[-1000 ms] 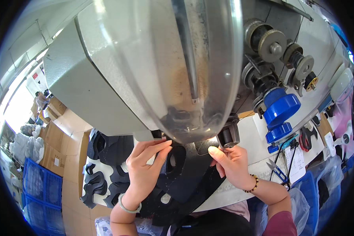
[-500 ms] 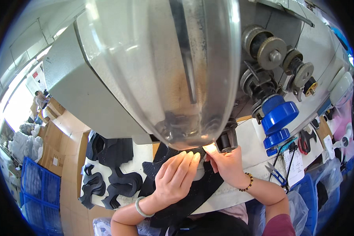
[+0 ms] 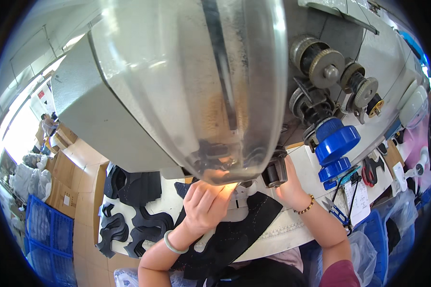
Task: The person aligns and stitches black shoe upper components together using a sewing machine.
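Note:
A sewing machine with a clear curved guard [image 3: 234,162] fills the upper middle of the view, its needle area lit and mostly hidden behind the guard. Just below the guard, my left hand [image 3: 207,206] has its fingers curled together in the light; what they pinch is too small or hidden to make out. A black fabric piece with light stitch marks [image 3: 239,227] lies below that hand and drapes toward my lap. My right hand [image 3: 291,189] is beside the metal presser part [image 3: 275,171], and its fingers are hidden behind it.
Stacks of black cut pieces [image 3: 139,186] lie on the white table [image 3: 273,234] at left. Thread snips [image 3: 336,210], red-handled scissors [image 3: 370,173] and a paper slip [image 3: 358,201] sit at right. Blue crates [image 3: 48,229] and cardboard boxes [image 3: 62,186] stand at far left.
My right hand has moved right and up, away from the fabric to behind the metal part. My left fingers have curled in, and more of the black fabric shows, lying farther right.

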### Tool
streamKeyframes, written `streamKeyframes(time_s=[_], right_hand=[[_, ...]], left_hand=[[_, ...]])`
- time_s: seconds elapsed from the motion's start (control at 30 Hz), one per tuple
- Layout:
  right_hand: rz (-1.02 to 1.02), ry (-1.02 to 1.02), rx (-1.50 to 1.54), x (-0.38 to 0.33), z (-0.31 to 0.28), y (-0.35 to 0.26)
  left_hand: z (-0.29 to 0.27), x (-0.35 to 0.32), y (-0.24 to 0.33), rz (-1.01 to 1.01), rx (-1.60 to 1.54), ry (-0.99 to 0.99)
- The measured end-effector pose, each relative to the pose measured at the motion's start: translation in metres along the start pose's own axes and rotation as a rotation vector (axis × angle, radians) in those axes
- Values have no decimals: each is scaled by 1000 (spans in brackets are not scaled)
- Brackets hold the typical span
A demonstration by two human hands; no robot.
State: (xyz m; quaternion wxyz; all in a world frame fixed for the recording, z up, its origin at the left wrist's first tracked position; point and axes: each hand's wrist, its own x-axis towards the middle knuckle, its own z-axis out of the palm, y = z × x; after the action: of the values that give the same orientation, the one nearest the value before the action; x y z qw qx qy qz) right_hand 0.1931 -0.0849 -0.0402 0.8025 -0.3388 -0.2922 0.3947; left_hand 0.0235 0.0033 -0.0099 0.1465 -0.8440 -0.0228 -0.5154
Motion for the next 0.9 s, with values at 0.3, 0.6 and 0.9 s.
streamKeyframes(time_s=[0.3, 0.6, 0.9], right_hand=[[153, -88, 264, 23, -27, 12], [164, -136, 254, 13, -11, -4], [82, 157, -155, -6, -3, -1]], left_hand=[[3, 6, -1, 26, -85, -33], [2, 4, -3, -38, -62, -37], [-2, 8, -2, 26, -23, -90]])
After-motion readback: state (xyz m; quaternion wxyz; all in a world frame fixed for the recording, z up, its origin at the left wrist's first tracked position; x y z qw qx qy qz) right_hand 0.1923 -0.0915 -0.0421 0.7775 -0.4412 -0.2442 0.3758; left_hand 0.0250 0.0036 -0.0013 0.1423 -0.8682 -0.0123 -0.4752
